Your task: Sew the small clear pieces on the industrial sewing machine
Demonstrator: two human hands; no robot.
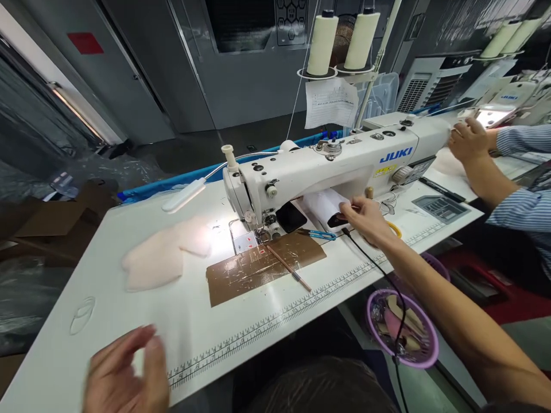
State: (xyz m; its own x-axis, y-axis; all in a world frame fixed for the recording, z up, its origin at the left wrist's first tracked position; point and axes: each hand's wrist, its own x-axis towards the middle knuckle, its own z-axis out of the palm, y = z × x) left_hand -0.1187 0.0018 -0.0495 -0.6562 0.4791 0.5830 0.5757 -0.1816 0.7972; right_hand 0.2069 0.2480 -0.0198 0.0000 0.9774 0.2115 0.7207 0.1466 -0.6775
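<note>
My left hand (127, 367) is raised over the table's front left edge, fingers apart and slightly blurred, holding nothing. At the opening under the arm of the white sewing machine (344, 160), my right hand (365, 218) has thumb and fingers pinched at a white wrapped item with a dark end (327, 206); what exactly lies between the fingertips is too small to tell. Blue snips (322, 235) lie just left of that hand. A brown sheet (258, 269) with a thin stick (288, 268) on it sits before the needle. Pale pink fabric (161, 255) lies left of the needle.
A black cable (379, 269) runs off the table's front edge. Below stands a purple basket (434, 350) of scraps. Another person's hands (469, 140) are at the machine's right end. A lamp (185, 195) and thread cones (322, 46) stand behind; a ruler strip (258, 330) lines the front.
</note>
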